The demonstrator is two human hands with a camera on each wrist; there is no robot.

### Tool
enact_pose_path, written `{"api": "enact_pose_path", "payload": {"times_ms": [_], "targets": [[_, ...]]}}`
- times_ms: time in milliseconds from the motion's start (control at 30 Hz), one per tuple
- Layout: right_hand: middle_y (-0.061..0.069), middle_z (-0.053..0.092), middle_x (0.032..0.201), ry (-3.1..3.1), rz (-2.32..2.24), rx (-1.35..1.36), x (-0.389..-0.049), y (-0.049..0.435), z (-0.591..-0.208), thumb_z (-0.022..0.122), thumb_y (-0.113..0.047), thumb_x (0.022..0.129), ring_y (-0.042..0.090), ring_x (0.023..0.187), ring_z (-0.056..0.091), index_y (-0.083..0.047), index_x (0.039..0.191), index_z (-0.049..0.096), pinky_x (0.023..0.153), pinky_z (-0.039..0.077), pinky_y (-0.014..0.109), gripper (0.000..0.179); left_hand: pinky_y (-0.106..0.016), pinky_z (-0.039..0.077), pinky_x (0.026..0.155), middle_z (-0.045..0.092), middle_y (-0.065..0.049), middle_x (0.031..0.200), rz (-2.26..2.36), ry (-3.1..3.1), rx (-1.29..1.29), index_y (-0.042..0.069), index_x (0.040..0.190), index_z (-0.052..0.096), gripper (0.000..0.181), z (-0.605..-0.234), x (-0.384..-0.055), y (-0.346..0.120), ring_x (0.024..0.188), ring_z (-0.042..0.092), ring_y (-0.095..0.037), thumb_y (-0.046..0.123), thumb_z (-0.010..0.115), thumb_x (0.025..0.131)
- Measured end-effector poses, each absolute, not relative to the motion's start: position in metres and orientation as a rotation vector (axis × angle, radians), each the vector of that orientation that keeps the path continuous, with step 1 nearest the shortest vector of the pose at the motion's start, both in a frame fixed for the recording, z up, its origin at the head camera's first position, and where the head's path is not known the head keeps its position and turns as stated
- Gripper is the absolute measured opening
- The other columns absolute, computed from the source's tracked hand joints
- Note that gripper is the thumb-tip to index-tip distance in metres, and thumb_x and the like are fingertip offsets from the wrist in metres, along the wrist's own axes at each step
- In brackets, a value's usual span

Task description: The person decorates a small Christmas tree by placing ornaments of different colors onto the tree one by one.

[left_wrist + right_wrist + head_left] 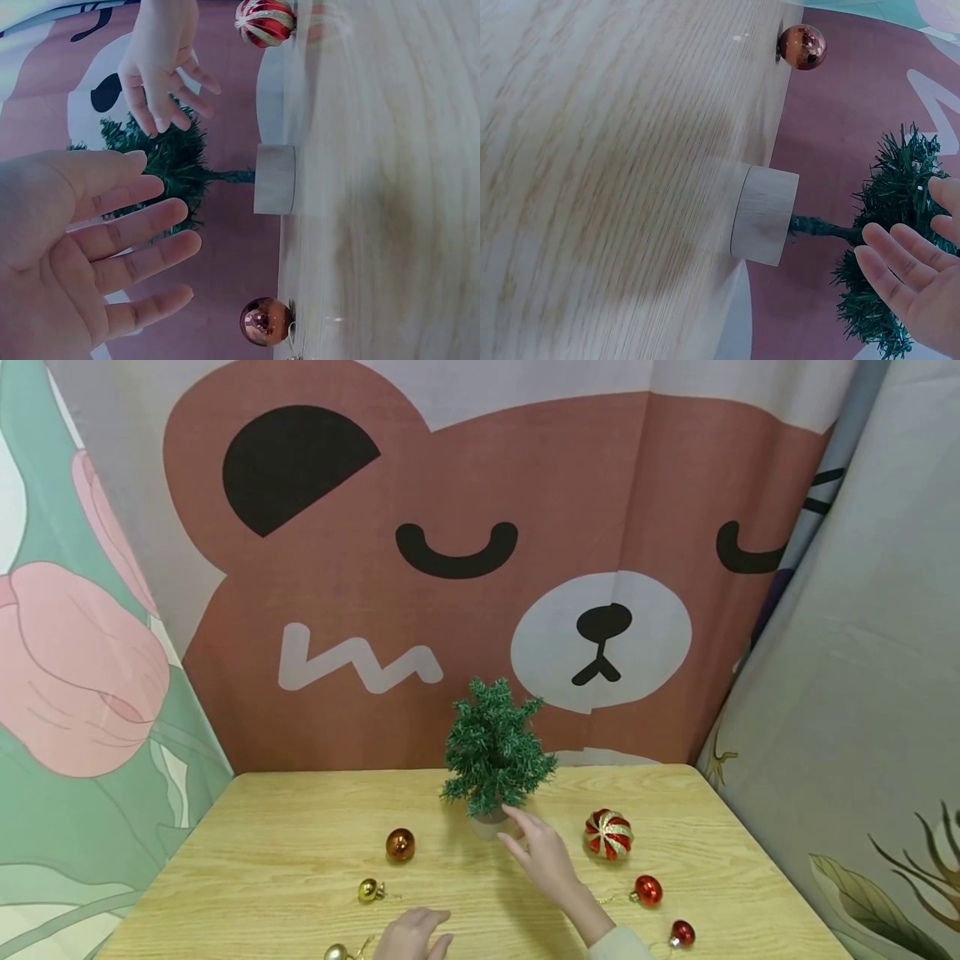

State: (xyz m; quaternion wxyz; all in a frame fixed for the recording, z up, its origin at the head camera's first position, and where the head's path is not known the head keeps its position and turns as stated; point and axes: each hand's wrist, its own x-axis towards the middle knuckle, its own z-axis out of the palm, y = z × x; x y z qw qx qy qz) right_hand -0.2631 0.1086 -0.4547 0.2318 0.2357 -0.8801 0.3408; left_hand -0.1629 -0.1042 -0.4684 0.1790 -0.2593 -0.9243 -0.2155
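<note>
A small green artificial Christmas tree (497, 747) stands upright on a pale round base (765, 216) at the back middle of the table. My right hand (546, 856) is stretched out in front of the tree, fingers apart, and overlaps the base in the head view; nothing is in it. Low in the head view, my left hand (414, 933) hovers over the front of the table, also holding nothing. Its fingers spread loosely toward the tree in the left wrist view. Nearest the left hand are a small gold ball ornament (367, 890) and a pale gold one (336, 952).
A copper ball ornament (401, 844) sits left of the tree on the wooden table (255, 852). To the right lie a red-and-gold striped ball (608, 834), a red ball (647, 890) and a smaller dark red ball (682, 933). A bear-print curtain (480, 627) hangs behind.
</note>
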Motion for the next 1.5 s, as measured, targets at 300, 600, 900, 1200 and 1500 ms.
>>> {"api": "enact_pose_path", "payload": {"times_ms": [300,600,900,1200,1500], "targets": [[0.012,0.065,0.097,-2.364,0.926,0.691,-0.267,0.104,-0.456,0.065,-0.014,0.084,0.013,0.066,0.061,0.0,0.119,0.058,0.056,0.049,0.022,0.038,-0.033,0.052,0.064,0.067,-0.011,0.087,-0.798,-2.648,-0.674,-0.001,0.096,0.067,0.023,-0.461,-0.155,-0.11,0.078,0.063,-0.025,0.018,0.066,0.083],[0.015,0.065,0.101,-2.396,0.931,0.682,-0.268,0.102,-0.455,0.064,-0.015,0.085,0.013,0.066,0.06,0.0,0.121,0.057,0.055,0.047,0.02,0.04,-0.035,0.052,0.065,0.068,-0.011,0.09,-0.837,-2.625,-0.604,-0.001,0.096,0.068,0.023,-0.453,-0.15,-0.117,0.081,0.064,-0.027,0.018,0.066,0.084],[0.017,0.065,0.101,-2.39,0.935,0.689,-0.269,0.102,-0.455,0.065,-0.011,0.084,0.01,0.061,0.058,0.002,0.119,0.057,0.049,0.043,0.018,0.038,-0.03,0.052,0.062,0.069,-0.008,0.084,-0.816,-2.44,-0.563,-0.001,0.091,0.069,0.018,-0.458,-0.151,-0.13,0.074,0.065,-0.022,0.011,0.071,0.078],[0.007,0.065,0.075,-2.391,0.912,0.679,-0.269,0.102,-0.455,0.064,-0.015,0.086,-0.003,0.046,0.041,-0.002,0.119,0.059,0.041,0.034,0.016,0.036,-0.028,0.051,0.059,0.069,-0.003,0.078,-0.767,-2.332,-0.417,0.002,0.085,0.07,0.02,-0.463,-0.148,-0.145,0.069,0.064,-0.016,0.003,0.077,0.067],[-0.01,0.041,0.045,-2.279,0.79,0.677,-0.271,0.099,-0.454,0.069,-0.007,0.08,-0.011,0.038,0.013,-0.002,0.112,0.063,0.035,0.018,0.011,0.033,-0.012,0.046,0.058,0.068,-0.003,0.072,-0.69,-2.185,-0.372,0.003,0.079,0.071,0.03,-0.469,-0.151,-0.165,0.063,0.063,-0.011,-0.004,0.081,0.051]]}}
